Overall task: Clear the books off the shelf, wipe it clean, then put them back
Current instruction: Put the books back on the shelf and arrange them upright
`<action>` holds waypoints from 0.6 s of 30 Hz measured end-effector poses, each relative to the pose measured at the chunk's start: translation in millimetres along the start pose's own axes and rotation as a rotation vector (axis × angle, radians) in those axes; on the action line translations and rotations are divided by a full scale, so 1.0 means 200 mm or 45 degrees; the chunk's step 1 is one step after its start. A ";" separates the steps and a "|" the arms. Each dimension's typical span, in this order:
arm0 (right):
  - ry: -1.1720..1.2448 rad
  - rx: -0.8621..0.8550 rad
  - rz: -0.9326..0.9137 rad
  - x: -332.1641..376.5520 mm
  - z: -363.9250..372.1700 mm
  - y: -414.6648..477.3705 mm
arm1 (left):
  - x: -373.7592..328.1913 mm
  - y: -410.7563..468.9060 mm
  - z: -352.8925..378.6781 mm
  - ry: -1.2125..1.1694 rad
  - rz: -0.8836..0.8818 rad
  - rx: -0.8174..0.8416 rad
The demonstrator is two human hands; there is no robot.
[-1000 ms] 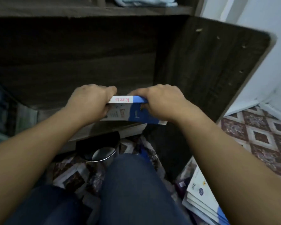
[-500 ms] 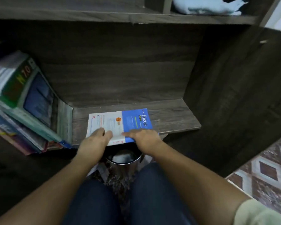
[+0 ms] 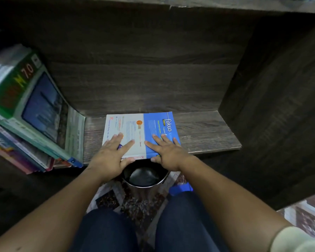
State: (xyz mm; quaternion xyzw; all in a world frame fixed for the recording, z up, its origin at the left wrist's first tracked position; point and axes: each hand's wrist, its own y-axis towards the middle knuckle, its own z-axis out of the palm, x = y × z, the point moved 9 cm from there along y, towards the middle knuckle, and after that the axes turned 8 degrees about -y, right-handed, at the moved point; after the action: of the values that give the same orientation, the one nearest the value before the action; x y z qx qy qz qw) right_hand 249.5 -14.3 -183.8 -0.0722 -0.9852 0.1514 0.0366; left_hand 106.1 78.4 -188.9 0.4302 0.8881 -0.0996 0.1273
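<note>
Fokus paperback (image 3: 135,124) lies flat on the dark wood shelf (image 3: 204,135), spine along the front edge, just above a steel bin (image 3: 144,177) on the floor. The left hand (image 3: 111,157) and right hand (image 3: 166,153) rest on its cover, each grip spread flat and pinching nothing. It looks thin, light and bendy (the glossy cover is likely slippery), so the spine edge seems the best hold, thumb beneath and fingers on top. Leaning books (image 3: 40,110) sit near its left.

Blurred, cut off left: leaning books (image 3: 40,106); flat book (image 3: 135,128) fine print unreadable.
</note>
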 end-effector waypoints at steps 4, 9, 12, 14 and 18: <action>0.030 -0.117 -0.005 -0.03 -0.02 0.03 | 0.01 0.04 -0.01 -0.027 -0.026 -0.039; 0.048 -0.138 -0.018 -0.05 -0.02 0.04 | 0.00 0.04 -0.02 -0.041 -0.051 -0.018; 0.046 -0.068 -0.035 -0.03 -0.04 0.02 | -0.02 0.05 -0.04 -0.018 -0.126 0.122; 0.089 -0.021 -0.024 -0.04 -0.05 -0.02 | -0.09 0.04 -0.08 0.096 -0.170 0.223; 0.116 -0.168 0.083 -0.16 -0.10 -0.28 | -0.35 0.01 -0.16 0.251 -0.066 0.144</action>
State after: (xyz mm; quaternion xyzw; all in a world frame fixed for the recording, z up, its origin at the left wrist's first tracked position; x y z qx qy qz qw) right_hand 275.5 -65.8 -149.8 -0.1133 -0.9874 0.0837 0.0718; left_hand 144.6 37.5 -136.1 0.4214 0.9001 -0.1100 0.0121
